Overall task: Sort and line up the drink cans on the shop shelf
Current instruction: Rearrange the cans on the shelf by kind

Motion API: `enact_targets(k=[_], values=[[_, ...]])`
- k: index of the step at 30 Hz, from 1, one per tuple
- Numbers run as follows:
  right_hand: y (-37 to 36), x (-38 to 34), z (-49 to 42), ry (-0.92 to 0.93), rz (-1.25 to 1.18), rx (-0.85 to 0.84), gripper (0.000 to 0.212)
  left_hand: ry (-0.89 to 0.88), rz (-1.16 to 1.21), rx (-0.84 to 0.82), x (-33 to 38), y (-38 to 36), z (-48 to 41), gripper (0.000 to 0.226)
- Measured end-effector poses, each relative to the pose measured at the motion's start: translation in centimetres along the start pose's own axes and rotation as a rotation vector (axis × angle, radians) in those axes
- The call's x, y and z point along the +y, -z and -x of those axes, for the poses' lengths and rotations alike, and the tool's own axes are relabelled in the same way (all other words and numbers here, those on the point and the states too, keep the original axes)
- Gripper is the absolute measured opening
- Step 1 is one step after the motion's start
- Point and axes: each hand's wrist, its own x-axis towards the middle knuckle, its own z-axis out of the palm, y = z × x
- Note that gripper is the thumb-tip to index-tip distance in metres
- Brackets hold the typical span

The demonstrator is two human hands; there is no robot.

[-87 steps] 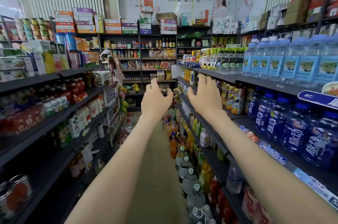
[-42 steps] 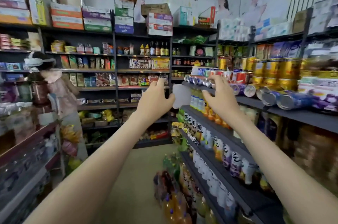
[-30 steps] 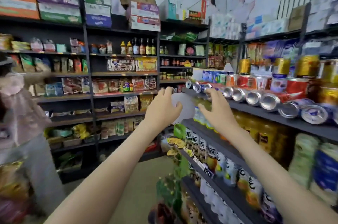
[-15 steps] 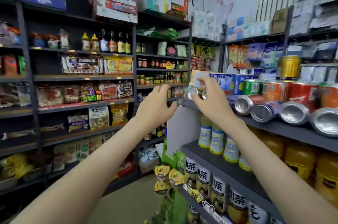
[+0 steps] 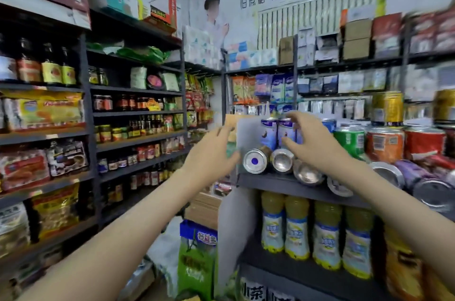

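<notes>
Several drink cans lie on their sides at the front of the dark shelf (image 5: 278, 185), ends outward: one with a blue dot (image 5: 254, 161), a silver-ended one (image 5: 282, 160) and more to the right (image 5: 307, 173). Behind them stand two upright blue cans (image 5: 269, 134), then a green can (image 5: 349, 140), an orange can (image 5: 384, 147) and a red can (image 5: 424, 143). My right hand (image 5: 310, 143) hovers in front of the upright blue cans, fingers spread and loosely curved, holding nothing that I can see. My left hand (image 5: 211, 153) is open beside the shelf's left end.
Gold cans (image 5: 387, 108) stand further back on the same shelf. Yellow juice bottles (image 5: 298, 229) fill the shelf below. A white end panel (image 5: 234, 227) closes the shelf unit's left side, with a green bag (image 5: 197, 261) at its foot. Sauce and snack shelves (image 5: 138, 113) line the left.
The view has swung right and come closer to the can shelf. My right hand has risen from the lying cans' ends to the upright blue cans. My left hand stays open beside it.
</notes>
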Motion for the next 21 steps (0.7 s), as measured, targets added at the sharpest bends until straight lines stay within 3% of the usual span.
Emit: enact_targets(k=[14,21], values=[[-3.3,1.0,-7.6,-0.02,0.209,0.001,0.047,-0.144,0.097,0.056,-8.3,-5.4,-7.5,0.052],[-6.7,0.1,-10.5,-0.262,0.249,0.014,0.045,-0.299,0.203,0.043,-14.4,-8.0,-10.9,0.052]])
